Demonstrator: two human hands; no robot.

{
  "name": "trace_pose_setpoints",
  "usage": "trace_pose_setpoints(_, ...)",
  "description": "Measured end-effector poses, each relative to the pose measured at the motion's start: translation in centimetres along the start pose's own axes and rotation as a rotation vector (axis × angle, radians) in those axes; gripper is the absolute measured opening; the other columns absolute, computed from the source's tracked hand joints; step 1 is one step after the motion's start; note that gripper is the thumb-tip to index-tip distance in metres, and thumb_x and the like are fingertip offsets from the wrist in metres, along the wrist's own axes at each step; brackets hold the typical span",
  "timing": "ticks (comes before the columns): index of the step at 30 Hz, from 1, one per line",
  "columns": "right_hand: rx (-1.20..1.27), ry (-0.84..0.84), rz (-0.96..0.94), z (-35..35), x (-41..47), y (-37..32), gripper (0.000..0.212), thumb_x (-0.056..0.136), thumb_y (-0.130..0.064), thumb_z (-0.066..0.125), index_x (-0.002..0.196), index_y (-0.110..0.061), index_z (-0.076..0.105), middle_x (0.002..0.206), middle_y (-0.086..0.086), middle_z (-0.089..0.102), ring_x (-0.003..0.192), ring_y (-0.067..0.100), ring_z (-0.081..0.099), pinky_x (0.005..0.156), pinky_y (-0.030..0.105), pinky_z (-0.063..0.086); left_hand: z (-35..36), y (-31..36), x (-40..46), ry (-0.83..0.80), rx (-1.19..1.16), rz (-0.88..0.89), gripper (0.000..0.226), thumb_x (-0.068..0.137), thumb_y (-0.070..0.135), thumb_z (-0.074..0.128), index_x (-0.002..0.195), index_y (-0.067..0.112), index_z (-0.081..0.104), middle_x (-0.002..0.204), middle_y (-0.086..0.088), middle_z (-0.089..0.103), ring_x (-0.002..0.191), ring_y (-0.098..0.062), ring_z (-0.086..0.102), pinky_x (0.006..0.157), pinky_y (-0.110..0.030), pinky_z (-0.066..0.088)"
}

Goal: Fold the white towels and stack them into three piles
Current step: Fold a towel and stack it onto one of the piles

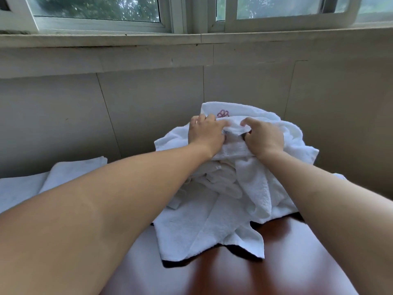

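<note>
Head view: both hands, left hand (205,133) and right hand (263,138), pinch one towel (235,129) atop the heap (212,209); best to lift it clear before folding.

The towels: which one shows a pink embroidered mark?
The towel at the back of the heap, just beyond the left hand. Its pink mark shows near the edge; the other towels look plain white.

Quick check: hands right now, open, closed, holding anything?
Left hand: closed, gripping the towel.
Right hand: closed, gripping the same towel.
</note>
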State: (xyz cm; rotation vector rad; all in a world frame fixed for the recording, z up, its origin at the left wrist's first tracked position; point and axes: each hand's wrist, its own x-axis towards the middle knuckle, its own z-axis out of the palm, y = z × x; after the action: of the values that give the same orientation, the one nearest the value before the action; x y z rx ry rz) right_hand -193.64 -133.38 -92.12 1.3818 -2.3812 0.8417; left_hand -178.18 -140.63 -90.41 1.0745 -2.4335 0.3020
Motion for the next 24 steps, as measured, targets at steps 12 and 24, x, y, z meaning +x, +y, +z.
trace_pose_setpoints(12,-0.042,-0.015,-0.187,-7.2,-5.2,-6.2,0.021,0.095,-0.029,0.056,0.115,-0.024,0.055,0.096,0.005,0.069,0.094,0.033,0.064,0.068,0.037,0.049,-10.3,-4.5,-4.8,0.183,-0.151,-0.050,0.031,0.101,0.020,0.043,0.114,0.031,0.068,0.107,-0.003,0.064,0.101,-0.029,0.057,0.083,-0.034,0.029)
trace_pose_setpoints(24,0.078,-0.089,0.037,-18.8,-9.2,-16.6,0.012,0.091,-0.026,0.059,0.095,-0.020,0.068,0.095,0.004,0.071,0.092,0.030,0.066,0.076,0.031,0.051,-28.2,-15.9,-13.4,0.398,-0.186,-0.300,0.026,0.099,0.020,0.045,0.105,0.032,0.067,0.116,-0.008,0.060,0.112,-0.036,0.055,0.077,-0.038,0.037)
